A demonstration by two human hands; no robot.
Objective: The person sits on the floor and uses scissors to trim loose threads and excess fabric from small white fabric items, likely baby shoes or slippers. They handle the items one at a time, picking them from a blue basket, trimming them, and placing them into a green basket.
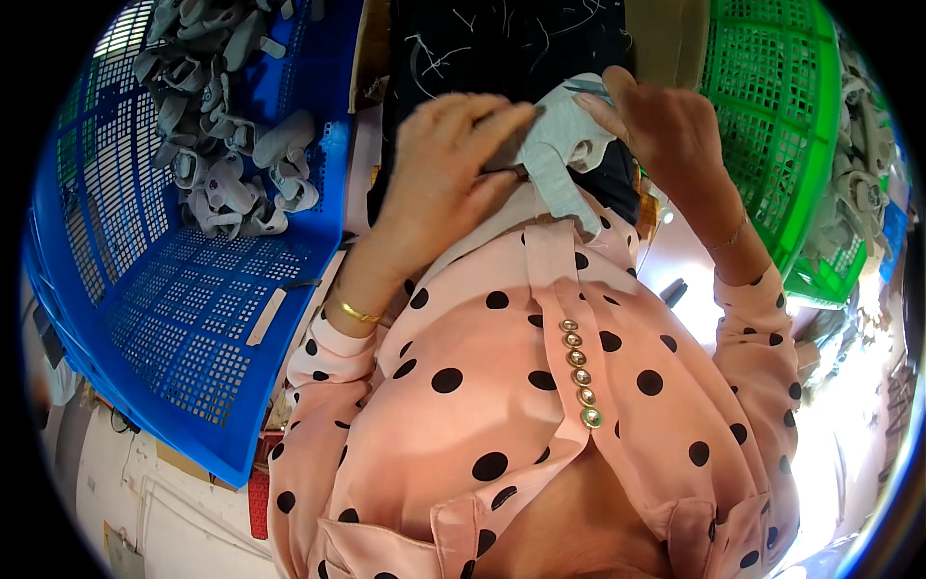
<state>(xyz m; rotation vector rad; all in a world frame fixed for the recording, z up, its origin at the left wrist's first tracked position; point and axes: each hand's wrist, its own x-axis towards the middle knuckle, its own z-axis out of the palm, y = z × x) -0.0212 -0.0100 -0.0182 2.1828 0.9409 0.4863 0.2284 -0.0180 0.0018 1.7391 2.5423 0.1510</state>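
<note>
A pale grey-white shoe upper point(559, 135) with a strap hanging down and a small round opening is held in front of me, over my lap. My left hand point(453, 159) grips its left edge, fingers bent and thumb toward the piece. At its upper right side is my right hand point(656, 121), closed, with the thumb along the upper. Beside that thumb a thin, dark, pointed tool point(586, 89), apparently thread snips, lies against the upper; most of it is hidden by the fingers.
At left, a blue perforated basket point(183, 318) holds a heap of similar grey uppers point(227, 183), with a pale strip point(266, 318) lying near its edge. On the right stands a green perforated basket point(772, 106), with more pale pieces point(854, 183) beyond it. Loose threads point(429, 58) lie on dark cloth.
</note>
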